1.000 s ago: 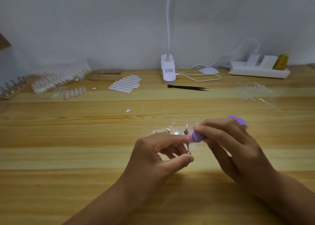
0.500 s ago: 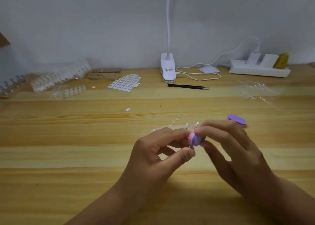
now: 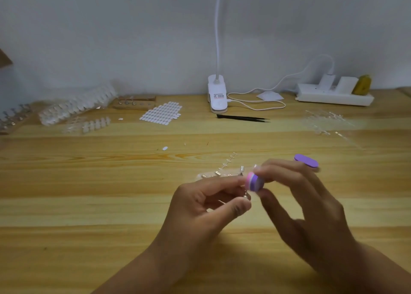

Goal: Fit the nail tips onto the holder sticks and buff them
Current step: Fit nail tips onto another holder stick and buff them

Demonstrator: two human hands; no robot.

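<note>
- Both hands work just above the surface, near its front middle. Your left hand pinches a holder stick between thumb and forefinger, fingers curled, so that its top end stands up to meet the tool.
- Your right hand grasps the purple-and-pink buffer between thumb and fingers. One end is laid against the stick's top and the other pokes out past your knuckles.
- Read this as the buffing step. The nail tip is hidden behind the buffer, so you cannot tell whether it is seated.
- Just beyond your fingers lie loose sticks and a clear runner; strokes pushed away from you could knock them.
- Open room lies toward you and to your left. The tweezers and lamp base sit well apart at the back.
</note>
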